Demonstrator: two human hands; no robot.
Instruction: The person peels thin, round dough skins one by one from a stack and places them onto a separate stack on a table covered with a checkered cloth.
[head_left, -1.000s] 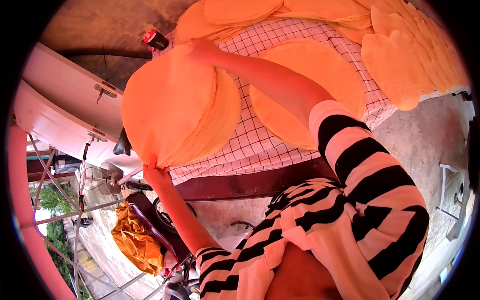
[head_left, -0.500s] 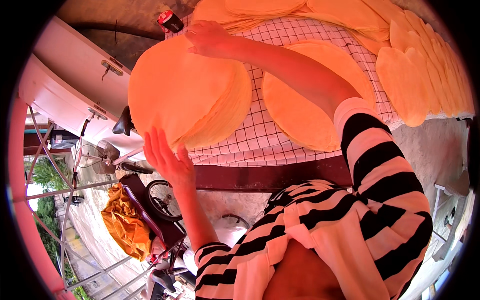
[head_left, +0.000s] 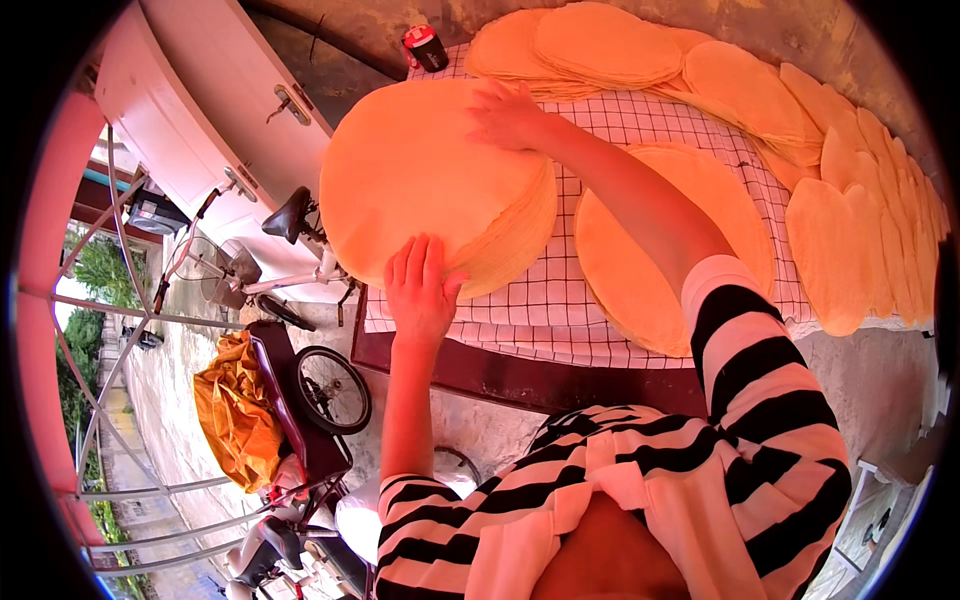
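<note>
A tall stack of thin round yellow-orange flatbreads [head_left: 420, 165] stands at the left end of a checked cloth [head_left: 530, 315] on a table. My left hand [head_left: 420, 290] rests on the near edge of the stack, fingers laid flat over the top sheet and the thumb at its side. Near the far right edge my right hand [head_left: 505, 115] lies on the top sheet with its fingers spread. Under my right forearm is a lower round pile of flatbreads [head_left: 640, 260], partly covered by the arm.
More flatbreads [head_left: 610, 45] line the table's far side, and overlapping folded-looking ones [head_left: 830, 250] hang toward its right edge. A dark cup with a red lid [head_left: 426, 48] stands at the far left. Beyond are a bicycle [head_left: 290, 215], white doors [head_left: 215, 120] and a cart with an orange cover [head_left: 235, 410].
The view has shifted, so the table appears lower and further right. My right hand has moved inward over the top sheet; my left hand has come onto the near edge.
</note>
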